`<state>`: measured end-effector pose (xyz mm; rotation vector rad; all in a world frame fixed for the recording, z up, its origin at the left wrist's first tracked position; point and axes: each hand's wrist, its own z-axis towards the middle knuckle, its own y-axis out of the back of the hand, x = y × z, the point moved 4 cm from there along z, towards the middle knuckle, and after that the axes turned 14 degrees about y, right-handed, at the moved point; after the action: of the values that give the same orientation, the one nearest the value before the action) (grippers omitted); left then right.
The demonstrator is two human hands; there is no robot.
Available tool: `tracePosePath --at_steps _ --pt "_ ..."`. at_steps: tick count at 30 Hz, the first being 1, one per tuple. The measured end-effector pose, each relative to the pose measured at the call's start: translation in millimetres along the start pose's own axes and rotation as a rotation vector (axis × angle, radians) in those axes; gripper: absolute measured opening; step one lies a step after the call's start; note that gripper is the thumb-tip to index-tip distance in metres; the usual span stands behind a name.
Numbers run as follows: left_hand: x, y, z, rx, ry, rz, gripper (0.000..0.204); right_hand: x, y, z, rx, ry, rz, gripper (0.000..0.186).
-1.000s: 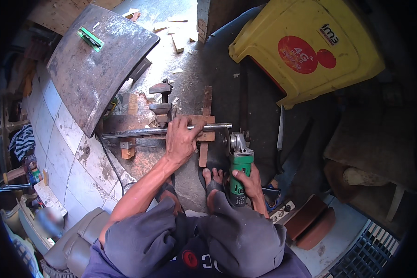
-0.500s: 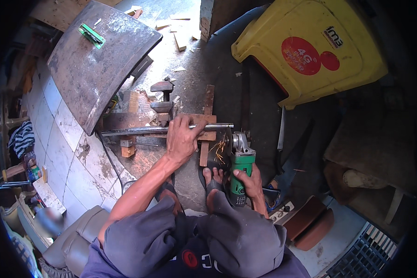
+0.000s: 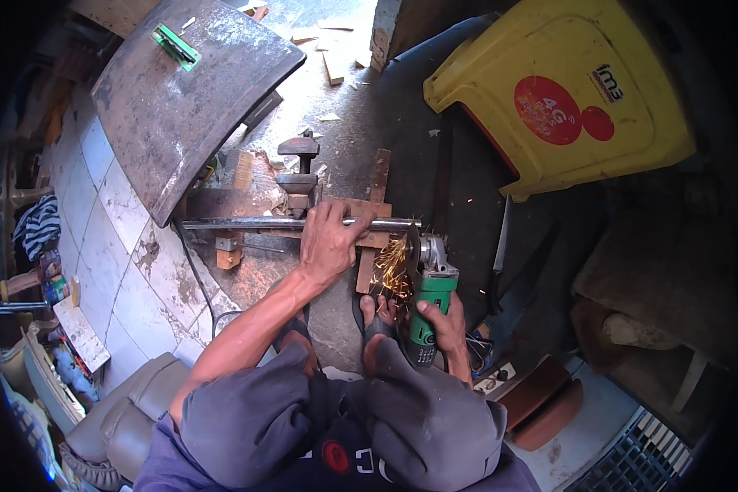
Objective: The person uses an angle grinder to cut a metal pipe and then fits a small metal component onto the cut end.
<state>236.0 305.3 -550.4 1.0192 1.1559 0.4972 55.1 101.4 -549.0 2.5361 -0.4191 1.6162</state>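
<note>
a long, shiny metal tube (image 3: pixel 254 223) runs left to right; the nearer left hand (image 3: pixel 328 244) has its grip closed over it. below its right end, the right hand (image 3: pixel 445 325) wraps its grip around a green, cylindrical angle grinder (image 3: pixel 433 297), thin round disc (image 3: pixel 414 248) meeting the tube.

2 bare hands (image 3: pixel 328 239) (image 3: pixel 444 325), both curled

The rod (image 3: pixel 254 223) looks glossy metal, the grinder body (image 3: pixel 435 297) smooth plastic, the strip (image 3: pixel 380 175) matt wood.

Shiny tube (image 3: pixel 258 223) lies crosswise — green grinder (image 3: pixel 434 293) sparking against it
</note>
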Motion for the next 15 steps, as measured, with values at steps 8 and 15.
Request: tracePosePath --at_steps 8,15 --pt "-0.3 1.2 0.3 -0.008 -0.009 -0.007 0.040 -7.3 4.7 0.9 -0.001 0.025 -0.031 0.053" --pt "-0.8 1.1 0.8 -0.010 -0.012 -0.005 0.043 2.5 0.8 2.3 -0.007 0.014 -0.042 0.054"
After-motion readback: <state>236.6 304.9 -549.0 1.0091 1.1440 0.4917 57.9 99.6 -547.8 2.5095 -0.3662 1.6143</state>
